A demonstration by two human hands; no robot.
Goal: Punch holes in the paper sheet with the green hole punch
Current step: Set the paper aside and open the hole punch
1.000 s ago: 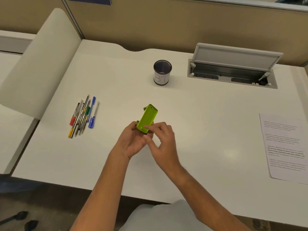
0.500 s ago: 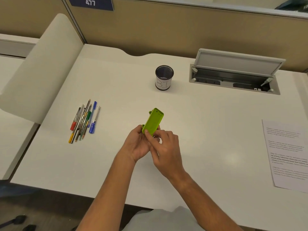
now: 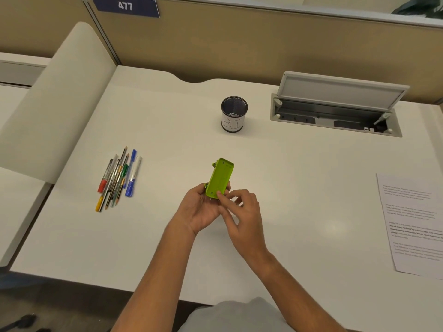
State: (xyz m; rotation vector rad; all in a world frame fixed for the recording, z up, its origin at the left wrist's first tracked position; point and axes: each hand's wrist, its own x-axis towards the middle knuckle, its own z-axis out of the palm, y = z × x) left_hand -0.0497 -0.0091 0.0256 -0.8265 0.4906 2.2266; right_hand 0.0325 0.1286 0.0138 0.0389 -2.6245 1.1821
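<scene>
The green hole punch (image 3: 220,178) is held up above the middle of the white desk (image 3: 299,178), its flat underside turned toward me. My left hand (image 3: 200,209) grips its near end from below and the left. My right hand (image 3: 242,216) pinches the same near end with thumb and forefinger, the other fingers loosely curled. The printed paper sheet (image 3: 414,224) lies flat at the desk's right side, partly cut off by the frame edge, well apart from both hands.
A black mesh pen cup (image 3: 233,115) labelled "BI" stands behind the punch. Several pens and pencils (image 3: 118,179) lie in a bundle at the left. An open cable hatch (image 3: 335,109) sits at the back right. A curved divider panel (image 3: 55,104) borders the desk's left.
The punch has tipped more upright in my hands. My right fingers have shifted along its near end. The view has tilted up slightly, showing more of the back partition.
</scene>
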